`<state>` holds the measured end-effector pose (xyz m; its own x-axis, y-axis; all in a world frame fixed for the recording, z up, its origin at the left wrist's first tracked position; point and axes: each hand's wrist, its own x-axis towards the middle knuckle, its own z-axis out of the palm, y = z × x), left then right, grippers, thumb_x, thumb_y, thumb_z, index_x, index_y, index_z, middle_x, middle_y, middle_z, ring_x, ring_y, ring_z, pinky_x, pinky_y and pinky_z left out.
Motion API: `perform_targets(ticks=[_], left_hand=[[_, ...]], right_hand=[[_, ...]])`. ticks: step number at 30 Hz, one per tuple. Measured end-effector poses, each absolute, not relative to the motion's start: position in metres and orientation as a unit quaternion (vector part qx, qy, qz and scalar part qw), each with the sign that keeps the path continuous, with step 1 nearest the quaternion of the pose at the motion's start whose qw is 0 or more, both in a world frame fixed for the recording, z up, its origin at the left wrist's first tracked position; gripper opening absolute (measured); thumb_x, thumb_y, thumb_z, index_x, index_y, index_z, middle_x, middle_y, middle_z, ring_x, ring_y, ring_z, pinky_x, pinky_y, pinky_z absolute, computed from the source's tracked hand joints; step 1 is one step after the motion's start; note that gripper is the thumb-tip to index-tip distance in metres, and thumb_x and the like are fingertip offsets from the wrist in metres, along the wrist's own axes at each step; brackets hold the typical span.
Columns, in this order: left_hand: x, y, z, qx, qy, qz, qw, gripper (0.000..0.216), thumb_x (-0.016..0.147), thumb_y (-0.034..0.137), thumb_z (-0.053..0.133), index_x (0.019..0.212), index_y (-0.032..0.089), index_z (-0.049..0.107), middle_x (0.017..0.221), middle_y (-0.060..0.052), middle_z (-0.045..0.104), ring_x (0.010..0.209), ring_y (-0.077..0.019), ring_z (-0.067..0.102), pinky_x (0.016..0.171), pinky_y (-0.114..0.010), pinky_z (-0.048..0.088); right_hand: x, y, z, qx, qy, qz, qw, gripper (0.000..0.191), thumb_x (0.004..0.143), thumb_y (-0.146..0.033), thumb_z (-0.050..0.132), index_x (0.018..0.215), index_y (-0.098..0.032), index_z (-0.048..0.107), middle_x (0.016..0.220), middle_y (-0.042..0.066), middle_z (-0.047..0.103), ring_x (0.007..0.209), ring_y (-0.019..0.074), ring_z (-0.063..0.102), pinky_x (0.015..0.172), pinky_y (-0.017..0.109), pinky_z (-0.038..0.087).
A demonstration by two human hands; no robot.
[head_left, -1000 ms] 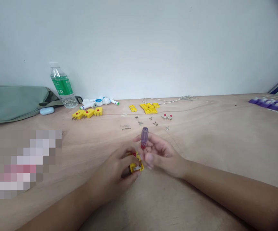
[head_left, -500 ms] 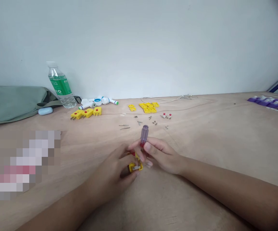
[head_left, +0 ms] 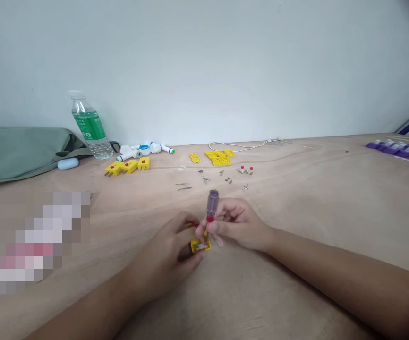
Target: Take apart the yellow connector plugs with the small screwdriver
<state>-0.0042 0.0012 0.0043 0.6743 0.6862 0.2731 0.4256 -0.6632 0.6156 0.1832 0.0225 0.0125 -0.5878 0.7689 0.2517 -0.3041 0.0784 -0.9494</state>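
Observation:
My left hand (head_left: 172, 248) is closed around a yellow plug housing (head_left: 207, 246) low over the table, its inside with a metal strip facing up. Part of the housing is hidden by my fingers. My right hand (head_left: 238, 224) grips a screwdriver (head_left: 212, 203) with a clear purple handle and a red collar, pinched near the collar between thumb and fingers. The screwdriver stands nearly upright with its handle up. Its shaft points down at the housing, and the tip is too small to make out.
Beyond my hands lie small metal parts (head_left: 206, 179), yellow covers (head_left: 220, 160) and red-topped switches (head_left: 242, 169). Several yellow plugs (head_left: 130, 165) sit at the left, near a water bottle (head_left: 93, 130) and a grey-green bag (head_left: 20, 151). Purple items (head_left: 397, 151) are at the far right.
My right hand's fingers have shifted on the screwdriver, uncurling from below it so the red collar shows. The handle has dropped slightly. My left hand and the housing stay nearly still.

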Motion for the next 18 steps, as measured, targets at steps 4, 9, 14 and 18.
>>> perform_targets(ticks=[4, 9, 14, 18], left_hand=[[-0.0039, 0.0005, 0.0055, 0.875, 0.314, 0.253, 0.269, 0.029, 0.080, 0.008, 0.053, 0.102, 0.026, 0.059, 0.111, -0.004, 0.048, 0.106, -0.0176, 0.050, 0.093, -0.029, 0.043], [-0.0035, -0.0014, 0.0083, 0.869, 0.324, 0.256, 0.273, 0.025, 0.078, 0.012, 0.057, 0.100, 0.023, 0.060, 0.111, -0.005, 0.049, 0.106, -0.0187, 0.050, 0.094, -0.030, 0.042], [-0.0015, -0.0003, 0.0105, 0.854, 0.331, 0.266, 0.299, 0.019, 0.080, 0.011, 0.053, 0.090, 0.024, 0.063, 0.106, -0.003, 0.052, 0.103, -0.0160, 0.053, 0.091, -0.026, 0.043], [-0.0004, 0.0007, 0.0100, 0.847, 0.331, 0.288, 0.301, 0.017, 0.082, 0.014, 0.051, 0.086, 0.024, 0.064, 0.105, -0.002, 0.053, 0.102, -0.0159, 0.054, 0.090, -0.026, 0.044]], right_hand=[[0.1848, 0.0234, 0.0095, -0.170, -0.641, 0.643, 0.383, 0.015, 0.084, -0.025, 0.056, 0.085, -0.012, 0.063, 0.073, 0.006, 0.067, 0.047, 0.0046, 0.054, 0.046, 0.019, 0.045], [0.1857, 0.0241, 0.0082, -0.163, -0.665, 0.624, 0.378, 0.020, 0.088, -0.027, 0.050, 0.091, -0.012, 0.063, 0.075, 0.005, 0.064, 0.050, 0.0047, 0.053, 0.050, 0.019, 0.045], [0.1858, 0.0224, 0.0075, -0.167, -0.703, 0.582, 0.373, 0.027, 0.094, -0.029, 0.039, 0.098, -0.012, 0.059, 0.075, 0.003, 0.057, 0.055, 0.0050, 0.050, 0.055, 0.021, 0.043], [0.1847, 0.0197, 0.0080, -0.169, -0.709, 0.566, 0.384, 0.028, 0.094, -0.033, 0.038, 0.099, -0.012, 0.056, 0.072, 0.001, 0.052, 0.057, 0.0059, 0.046, 0.056, 0.022, 0.041]])
